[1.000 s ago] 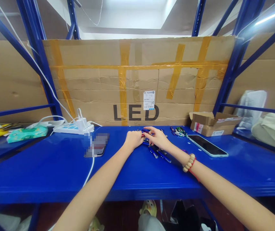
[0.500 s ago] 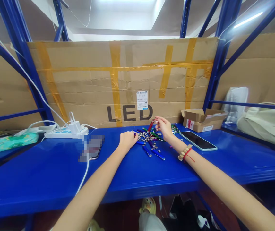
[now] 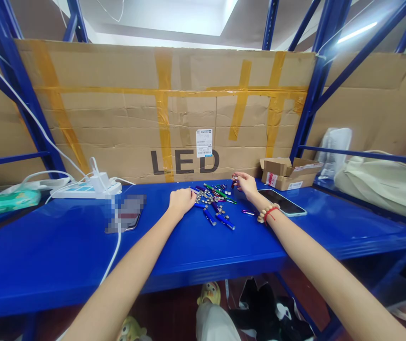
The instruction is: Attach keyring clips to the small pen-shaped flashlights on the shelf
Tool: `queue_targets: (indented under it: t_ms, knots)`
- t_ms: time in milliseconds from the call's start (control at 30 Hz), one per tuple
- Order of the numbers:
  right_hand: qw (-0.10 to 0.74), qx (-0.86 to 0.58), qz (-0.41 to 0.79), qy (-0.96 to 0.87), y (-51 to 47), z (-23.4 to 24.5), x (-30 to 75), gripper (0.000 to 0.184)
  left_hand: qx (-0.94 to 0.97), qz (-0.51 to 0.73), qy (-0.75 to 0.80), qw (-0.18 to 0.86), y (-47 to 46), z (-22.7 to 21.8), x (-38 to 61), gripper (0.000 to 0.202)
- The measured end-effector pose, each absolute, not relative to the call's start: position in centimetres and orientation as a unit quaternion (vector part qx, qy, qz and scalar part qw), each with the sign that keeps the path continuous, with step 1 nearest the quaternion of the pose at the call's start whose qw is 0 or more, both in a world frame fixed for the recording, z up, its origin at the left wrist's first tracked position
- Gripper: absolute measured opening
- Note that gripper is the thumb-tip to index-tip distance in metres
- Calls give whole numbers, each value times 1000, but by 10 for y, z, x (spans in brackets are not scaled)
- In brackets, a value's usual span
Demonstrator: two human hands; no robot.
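A scatter of small coloured keychain flashlights and silver button cells (image 3: 214,201) lies on the blue shelf (image 3: 64,246) in front of the taped cardboard marked LED. My left hand (image 3: 181,201) rests on the shelf at the pile's left edge, fingers curled. My right hand (image 3: 247,183) is at the pile's far right, pinching a small red keychain light with a ring (image 3: 234,180) just above the shelf. A beaded bracelet (image 3: 266,213) sits on that wrist.
A phone (image 3: 281,201) lies face up right of my right hand, beside an open cardboard box (image 3: 288,173). A second phone (image 3: 126,215) on a white cable lies left, with a power strip (image 3: 85,188) behind. Bags (image 3: 380,182) fill the right bay.
My right hand lifted a red light out of the pile and carried it rightward and back down toward the shelf. My left hand stayed at the pile's left edge. The view shifted right.
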State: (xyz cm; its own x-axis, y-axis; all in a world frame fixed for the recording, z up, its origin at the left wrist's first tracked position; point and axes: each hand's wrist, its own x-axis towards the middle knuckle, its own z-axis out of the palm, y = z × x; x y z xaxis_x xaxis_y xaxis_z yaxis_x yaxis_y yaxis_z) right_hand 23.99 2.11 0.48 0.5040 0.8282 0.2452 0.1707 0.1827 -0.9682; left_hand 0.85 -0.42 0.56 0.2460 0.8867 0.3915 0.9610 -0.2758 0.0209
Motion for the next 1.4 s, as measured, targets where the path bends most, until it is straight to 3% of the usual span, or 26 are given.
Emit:
queue_targets:
  t_ms: [367,600,833,1000,1100,1167,1267,1400]
  knots:
    - [617,-628,224,-419,37,-10,262,41,-790,-156,-583,108,-4,6,9,38]
    - [528,-681,176,-475,38,-16,265,31,-790,-155,-584,102,-4,6,9,38]
    - [398,-718,21,-571,32,-16,265,14,-791,-151,-584,100,-4,6,9,40]
    - [393,-733,4,-556,23,-11,261,16,-790,-151,-585,107,-2,4,9,40]
    - [434,-742,1,-512,17,-4,253,19,-789,-151,-585,111,-2,4,9,42]
    - [503,-702,49,-502,12,3,242,18,-789,-153,-584,113,-2,4,9,42]
    - [620,-562,281,-470,4,16,217,20,-789,-149,-586,112,-3,5,9,42]
    - [627,-420,475,-452,-13,28,180,34,-791,-142,-586,103,-3,5,9,42]
